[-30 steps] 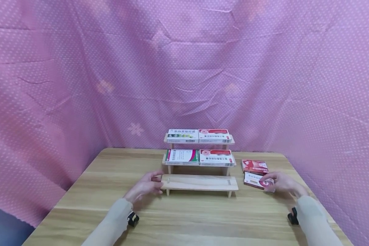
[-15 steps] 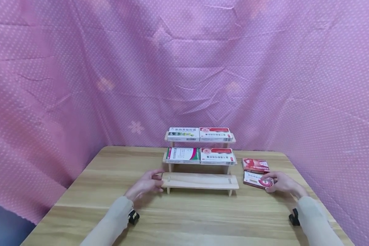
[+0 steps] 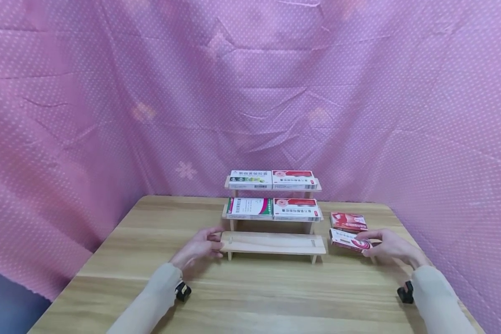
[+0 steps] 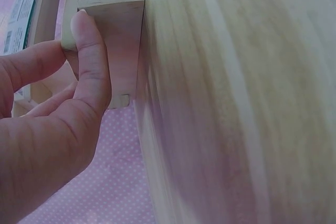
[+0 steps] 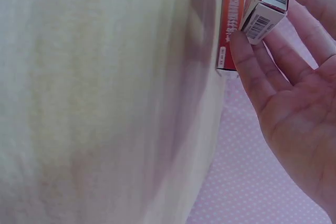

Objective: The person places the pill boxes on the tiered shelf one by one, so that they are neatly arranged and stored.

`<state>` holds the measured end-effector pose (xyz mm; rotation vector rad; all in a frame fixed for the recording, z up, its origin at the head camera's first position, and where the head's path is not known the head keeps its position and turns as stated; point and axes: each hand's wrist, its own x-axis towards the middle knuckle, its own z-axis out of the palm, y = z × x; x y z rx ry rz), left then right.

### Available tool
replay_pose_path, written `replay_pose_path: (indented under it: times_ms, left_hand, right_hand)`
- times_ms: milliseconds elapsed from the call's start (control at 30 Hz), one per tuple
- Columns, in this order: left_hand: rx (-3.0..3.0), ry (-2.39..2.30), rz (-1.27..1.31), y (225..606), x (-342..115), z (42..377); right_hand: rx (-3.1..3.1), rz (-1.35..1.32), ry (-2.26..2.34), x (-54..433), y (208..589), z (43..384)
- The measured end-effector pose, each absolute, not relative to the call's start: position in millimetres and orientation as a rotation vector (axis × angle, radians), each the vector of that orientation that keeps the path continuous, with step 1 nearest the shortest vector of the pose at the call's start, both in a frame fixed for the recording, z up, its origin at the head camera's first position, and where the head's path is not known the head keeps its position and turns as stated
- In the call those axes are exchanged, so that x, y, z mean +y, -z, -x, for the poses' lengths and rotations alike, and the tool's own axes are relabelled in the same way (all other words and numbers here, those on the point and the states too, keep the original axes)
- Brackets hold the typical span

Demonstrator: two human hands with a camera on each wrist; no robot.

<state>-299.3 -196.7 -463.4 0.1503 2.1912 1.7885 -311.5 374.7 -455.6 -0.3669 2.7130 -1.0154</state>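
Observation:
A wooden three-step display stand (image 3: 275, 244) is on the table, its lowest step bare. My left hand (image 3: 196, 248) pinches the left end of that step, thumb and fingers on its edge in the left wrist view. To the right of the stand, my right hand (image 3: 394, 247) pinches a white medicine box (image 3: 344, 239) with a magenta swirl by its right end. The box is tilted, its left end raised. In the right wrist view, fingers lie along both sides of the white box. A red medicine box (image 3: 349, 221) lies flat just behind it.
The upper steps each bear two boxes: a white-and-green box (image 3: 250, 179) and a red-and-white box (image 3: 293, 179) on top, a white-and-magenta box (image 3: 249, 208) and another red-and-white box (image 3: 296, 209) in the middle. A pink dotted cloth (image 3: 250, 102) hangs behind the wooden table (image 3: 275, 297).
My right hand has taken hold of the white box, and its left end has tipped up from lying flat. My left hand keeps its place at the stand. The head view has shifted slightly.

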Motion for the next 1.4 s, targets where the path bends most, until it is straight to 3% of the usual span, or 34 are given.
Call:
replay_pose_path:
  times_ms: [733, 1400]
  left_hand:
    - [2.091, -1.840, -0.220, 466, -199, 301]
    - [2.063, -1.857, -0.201, 464, -200, 300]
  right_hand:
    - [2.677, 0.498, 1.115, 359, 432, 298]
    - [2.524, 0.657, 1.289, 315, 427, 295]
